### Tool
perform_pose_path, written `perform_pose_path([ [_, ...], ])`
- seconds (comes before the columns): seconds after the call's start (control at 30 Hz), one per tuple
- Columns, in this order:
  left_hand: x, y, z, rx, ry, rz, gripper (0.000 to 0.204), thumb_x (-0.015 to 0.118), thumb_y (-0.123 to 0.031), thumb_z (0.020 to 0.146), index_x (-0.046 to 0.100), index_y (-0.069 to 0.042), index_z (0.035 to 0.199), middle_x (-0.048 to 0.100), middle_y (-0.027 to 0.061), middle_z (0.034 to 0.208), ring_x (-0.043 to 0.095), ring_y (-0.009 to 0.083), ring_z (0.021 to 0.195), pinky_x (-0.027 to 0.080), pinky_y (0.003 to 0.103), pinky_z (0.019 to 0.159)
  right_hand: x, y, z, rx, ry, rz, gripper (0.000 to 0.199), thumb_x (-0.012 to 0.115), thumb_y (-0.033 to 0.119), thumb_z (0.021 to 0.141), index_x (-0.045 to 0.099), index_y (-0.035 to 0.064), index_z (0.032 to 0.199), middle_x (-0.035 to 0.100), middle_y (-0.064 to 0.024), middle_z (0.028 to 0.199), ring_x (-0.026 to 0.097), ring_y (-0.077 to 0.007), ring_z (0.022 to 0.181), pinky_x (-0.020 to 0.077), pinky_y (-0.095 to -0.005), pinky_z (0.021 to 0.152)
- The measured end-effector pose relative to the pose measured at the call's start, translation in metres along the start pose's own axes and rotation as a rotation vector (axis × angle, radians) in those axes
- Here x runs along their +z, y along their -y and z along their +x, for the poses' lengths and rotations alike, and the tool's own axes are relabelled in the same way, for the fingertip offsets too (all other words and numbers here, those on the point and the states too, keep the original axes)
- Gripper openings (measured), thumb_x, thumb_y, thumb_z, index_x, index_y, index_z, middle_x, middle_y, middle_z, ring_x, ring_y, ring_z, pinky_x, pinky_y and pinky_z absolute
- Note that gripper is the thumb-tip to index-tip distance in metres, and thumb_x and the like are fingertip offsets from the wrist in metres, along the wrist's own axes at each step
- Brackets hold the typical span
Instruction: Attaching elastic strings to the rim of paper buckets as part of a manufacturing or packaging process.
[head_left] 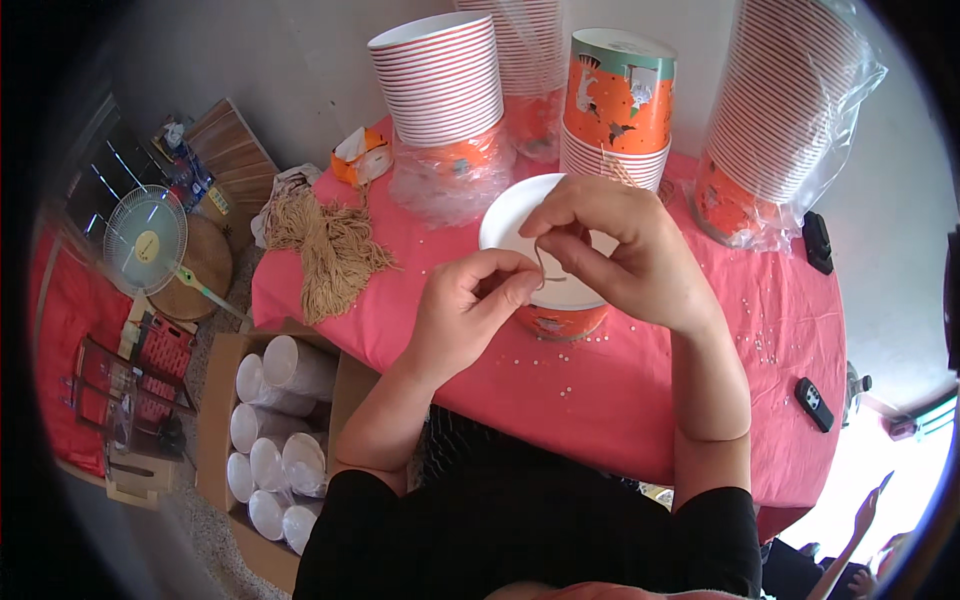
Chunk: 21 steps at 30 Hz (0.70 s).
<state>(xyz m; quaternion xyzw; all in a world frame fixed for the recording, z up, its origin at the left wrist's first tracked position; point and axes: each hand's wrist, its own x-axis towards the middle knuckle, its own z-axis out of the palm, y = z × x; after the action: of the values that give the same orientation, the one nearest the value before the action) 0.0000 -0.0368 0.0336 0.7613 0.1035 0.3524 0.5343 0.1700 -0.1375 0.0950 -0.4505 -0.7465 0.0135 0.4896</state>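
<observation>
We look down on a round table under a pink cloth (620, 390), pushed against a pale wall, with small white specks scattered over it. At its middle stands an orange paper bucket (556, 318), its white open mouth facing up at us. Our left hand (465, 310) and right hand (615, 250) meet just over that rim. Between them runs a short brown string (541, 262), its long axis roughly upright, curving down from the right fingers to the left thumb. Both hands are pressed together in a pinch on the string, the left at its lower end, the right at its upper.

Along the far edge stand stacks of nested buckets (440, 80), some in clear plastic wrap (790, 110). Near the left edge lies a bundle of brown strings (330, 250). A black remote (814, 404) lies near the right edge. On the floor to the left sit a carton of wrapped cups (270, 440) and a fan (145, 240).
</observation>
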Motion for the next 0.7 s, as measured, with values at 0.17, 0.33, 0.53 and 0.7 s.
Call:
perform_pose_path([
  [0.17,-0.001,0.001,-0.003,-0.052,0.084,-0.029,0.012,0.063,-0.008,0.093,0.065,0.003,0.099,0.066,0.0008,0.082,0.059,0.0044,0.075,0.048,0.020,0.065,0.008,-0.012,0.002,0.151,-0.098,0.178,0.018,0.064,-0.005,0.077,0.064,0.0005,0.093,0.064,-0.0126,0.089,0.063,-0.0265,0.070,0.0507,-0.0345,0.063],
  [0.33,-0.009,0.004,0.002,-0.128,0.058,-0.207,0.012,0.064,-0.009,0.093,0.064,0.001,0.099,0.062,-0.0020,0.080,0.056,0.0029,0.072,0.045,0.018,0.062,0.009,-0.028,0.001,0.064,-0.162,-0.188,0.020,0.065,-0.004,0.076,0.064,0.0017,0.096,0.063,-0.0110,0.091,0.063,-0.0265,0.071,0.0513,-0.0347,0.063],
  [0.53,-0.029,0.016,0.001,-0.225,0.026,-0.393,0.015,0.064,-0.014,0.093,0.065,-0.001,0.100,0.060,-0.0027,0.078,0.049,0.0009,0.064,0.038,0.016,0.056,0.008,-0.007,0.001,0.055,0.094,-0.119,0.018,0.071,-0.002,0.075,0.067,0.0005,0.092,0.065,-0.0075,0.087,0.062,-0.0183,0.066,0.0499,-0.0292,0.055],
  [0.7,-0.026,0.012,0.001,-0.231,0.031,-0.390,0.016,0.065,-0.015,0.093,0.065,-0.002,0.101,0.061,-0.0027,0.077,0.048,0.0001,0.063,0.036,0.015,0.054,0.016,-0.009,0.001,-0.091,0.049,-0.232,0.016,0.072,0.004,0.074,0.066,0.0028,0.089,0.066,-0.0088,0.084,0.064,-0.0249,0.070,0.0509,-0.0346,0.060],
])
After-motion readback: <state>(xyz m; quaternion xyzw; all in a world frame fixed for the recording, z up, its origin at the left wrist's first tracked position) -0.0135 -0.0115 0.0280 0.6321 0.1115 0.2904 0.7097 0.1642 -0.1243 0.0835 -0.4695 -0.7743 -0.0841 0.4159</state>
